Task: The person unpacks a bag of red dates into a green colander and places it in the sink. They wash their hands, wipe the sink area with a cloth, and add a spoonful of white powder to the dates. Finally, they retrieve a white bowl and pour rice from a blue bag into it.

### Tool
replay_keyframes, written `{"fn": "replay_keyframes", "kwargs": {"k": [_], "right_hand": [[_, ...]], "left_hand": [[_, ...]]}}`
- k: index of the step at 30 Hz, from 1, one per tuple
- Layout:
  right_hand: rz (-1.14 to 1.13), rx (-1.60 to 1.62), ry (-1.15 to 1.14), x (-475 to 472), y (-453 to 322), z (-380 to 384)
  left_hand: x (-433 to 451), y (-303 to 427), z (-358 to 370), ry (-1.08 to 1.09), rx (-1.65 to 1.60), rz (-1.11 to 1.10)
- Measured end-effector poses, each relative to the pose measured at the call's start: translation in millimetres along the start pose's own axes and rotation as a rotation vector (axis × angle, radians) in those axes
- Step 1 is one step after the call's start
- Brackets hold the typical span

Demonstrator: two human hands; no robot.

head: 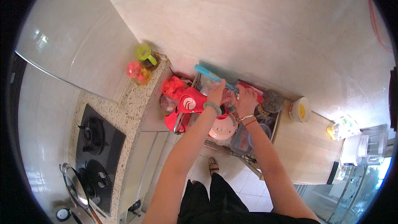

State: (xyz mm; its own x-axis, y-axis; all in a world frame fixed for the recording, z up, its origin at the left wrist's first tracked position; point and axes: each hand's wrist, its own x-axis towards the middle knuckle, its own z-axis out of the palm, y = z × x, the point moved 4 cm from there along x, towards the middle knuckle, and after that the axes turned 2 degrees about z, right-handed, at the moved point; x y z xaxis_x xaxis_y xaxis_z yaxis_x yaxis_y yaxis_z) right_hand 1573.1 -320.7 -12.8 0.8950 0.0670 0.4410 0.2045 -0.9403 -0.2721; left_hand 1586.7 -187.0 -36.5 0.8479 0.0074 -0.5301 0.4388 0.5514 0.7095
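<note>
Both my hands reach into a cluttered metal-framed rack between the stone counter and a wooden cabinet top. My left hand point(217, 95), with a green bangle at the wrist, is over clear plastic beside a red bag point(190, 100) bearing a white logo. My right hand point(245, 99) is close by on the right, its fingers at the end of a long blue plastic item point(209, 72). What either hand grips is hidden. Below them lie a round pink lid point(223, 128) and a clear plastic container point(240, 140). Dark netted material point(271, 101) sits right of my right hand.
Left, the granite counter point(132, 99) bears a red-topped bottle point(135, 70), a green-topped jar point(144, 53), a gas hob point(107, 137) and a pan point(74, 186). Right, the wooden top point(306, 152) holds a paper tub point(300, 109), a plastic packet point(343, 127) and a white appliance point(357, 149).
</note>
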Motion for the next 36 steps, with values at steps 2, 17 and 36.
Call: {"fn": "replay_keyframes", "kwargs": {"k": [2, 17, 36], "right_hand": [[0.009, 0.047, -0.032, 1, -5, -8], [-0.026, 0.453, 0.215, 50, -31, -90], [-0.437, 0.784, -0.115, -15, -194, -275]], "left_hand": [[15, -6, -6, -0.017, -0.028, -0.002], [-41, 69, 36, -0.238, -0.109, 0.208], [-340, 171, -26, 0.301, 1.367, 1.531]]}}
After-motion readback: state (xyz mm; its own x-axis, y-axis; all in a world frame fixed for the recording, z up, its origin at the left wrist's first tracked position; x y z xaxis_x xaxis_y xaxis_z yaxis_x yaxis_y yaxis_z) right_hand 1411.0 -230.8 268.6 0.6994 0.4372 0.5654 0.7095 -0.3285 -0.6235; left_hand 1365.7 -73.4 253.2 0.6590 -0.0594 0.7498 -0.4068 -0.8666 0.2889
